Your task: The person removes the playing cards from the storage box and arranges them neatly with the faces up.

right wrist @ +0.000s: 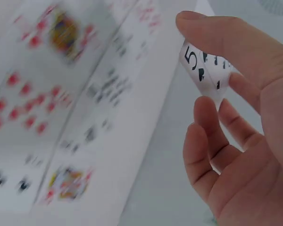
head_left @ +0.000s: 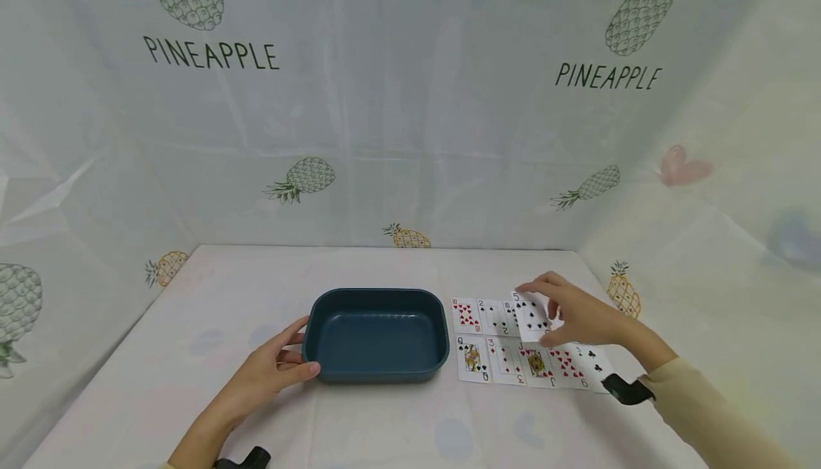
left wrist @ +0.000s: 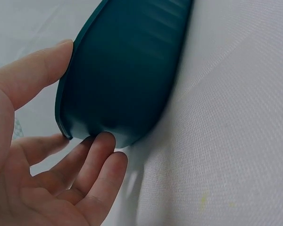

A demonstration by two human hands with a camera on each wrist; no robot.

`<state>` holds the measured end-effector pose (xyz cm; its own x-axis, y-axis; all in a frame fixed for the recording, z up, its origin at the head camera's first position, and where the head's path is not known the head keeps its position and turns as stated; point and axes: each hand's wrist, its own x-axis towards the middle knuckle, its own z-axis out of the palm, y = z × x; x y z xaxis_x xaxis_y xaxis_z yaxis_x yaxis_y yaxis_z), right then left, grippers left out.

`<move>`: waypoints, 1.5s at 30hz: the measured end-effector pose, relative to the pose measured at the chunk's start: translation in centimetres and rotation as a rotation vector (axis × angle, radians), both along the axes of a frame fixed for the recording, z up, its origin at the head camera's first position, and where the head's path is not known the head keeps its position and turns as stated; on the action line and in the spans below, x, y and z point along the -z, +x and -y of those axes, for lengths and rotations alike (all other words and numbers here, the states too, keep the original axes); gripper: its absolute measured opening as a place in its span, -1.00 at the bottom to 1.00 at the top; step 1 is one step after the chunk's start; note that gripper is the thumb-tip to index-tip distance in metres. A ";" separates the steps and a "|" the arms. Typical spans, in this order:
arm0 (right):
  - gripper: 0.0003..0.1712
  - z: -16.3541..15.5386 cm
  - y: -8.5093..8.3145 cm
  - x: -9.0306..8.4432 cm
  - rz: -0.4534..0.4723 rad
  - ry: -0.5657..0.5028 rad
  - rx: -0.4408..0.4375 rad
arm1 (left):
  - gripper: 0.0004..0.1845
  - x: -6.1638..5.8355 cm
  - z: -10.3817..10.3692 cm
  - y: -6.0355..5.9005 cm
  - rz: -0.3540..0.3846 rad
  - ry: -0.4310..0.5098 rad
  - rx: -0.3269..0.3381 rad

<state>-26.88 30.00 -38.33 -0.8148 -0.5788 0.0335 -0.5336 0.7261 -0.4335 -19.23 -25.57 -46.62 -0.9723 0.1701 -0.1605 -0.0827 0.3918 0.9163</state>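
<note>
A dark teal rectangular tray (head_left: 375, 376) stands on the table, its inside bare. My left hand (head_left: 272, 369) grips its left end, the thumb at the near rim corner. In the left wrist view, the left hand's fingertips (left wrist: 104, 141) touch the tray's outer wall (left wrist: 122, 70). My right hand (head_left: 586, 316) pinches a playing card (head_left: 531, 316) between thumb and fingers, above the laid-out cards. Its corner reads 5 with black pips; in the right wrist view the card (right wrist: 205, 70) appears bent and tilted. The right hand and held card hide part of the upper row.
Two rows of face-up playing cards lie right of the tray, including a ten of hearts (head_left: 466, 316), a queen (head_left: 473, 358) and a jack (head_left: 536, 364). White cloth (head_left: 359, 426) covers the table. A pineapple-printed sheet (head_left: 410, 112) hangs behind and at both sides.
</note>
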 end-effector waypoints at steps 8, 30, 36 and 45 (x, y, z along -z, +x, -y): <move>0.01 -7.7 2.0 1.8 0.064 0.008 0.113 | -0.03 -0.1 0.0 0.1 0.002 -0.003 0.002; 0.03 -15.9 2.7 4.9 0.302 0.163 0.334 | -0.01 -0.1 -0.2 -0.3 -0.002 -0.051 -0.003; -0.02 -15.7 2.8 5.1 0.294 0.192 0.329 | -0.01 -0.2 -0.2 -0.4 -0.007 -0.046 -0.002; 0.00 -15.0 3.0 5.1 0.336 0.199 0.347 | -0.01 -0.1 -0.1 -0.2 -0.003 -0.024 0.001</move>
